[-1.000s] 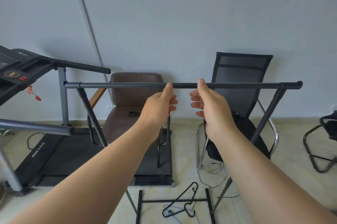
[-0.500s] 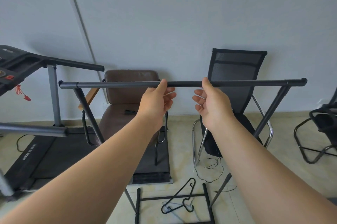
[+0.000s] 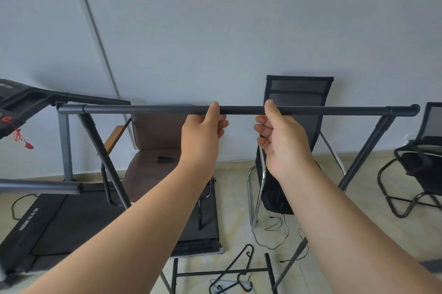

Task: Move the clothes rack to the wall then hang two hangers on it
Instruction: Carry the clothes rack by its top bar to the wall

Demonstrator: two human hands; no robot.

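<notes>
The clothes rack's dark top bar (image 3: 334, 110) runs level across the middle of the view, with slanted legs at both ends. My left hand (image 3: 202, 134) and my right hand (image 3: 281, 138) both grip the bar near its centre, thumbs over the top and fingers curled beneath. Two black hangers (image 3: 235, 269) lie on the floor beneath the rack, next to its lower crossbar. The pale wall (image 3: 239, 30) stands close behind the chairs.
A treadmill (image 3: 35, 210) fills the left side. A brown padded chair (image 3: 153, 155) and a black mesh chair (image 3: 299, 92) stand against the wall behind the rack. Another black chair (image 3: 421, 162) sits at the right. Thin cables (image 3: 275, 229) trail over the tiled floor.
The view has shifted slightly and the chairs and wall look a little nearer. Both hands keep their grip on the bar, thumbs now more over its top.
</notes>
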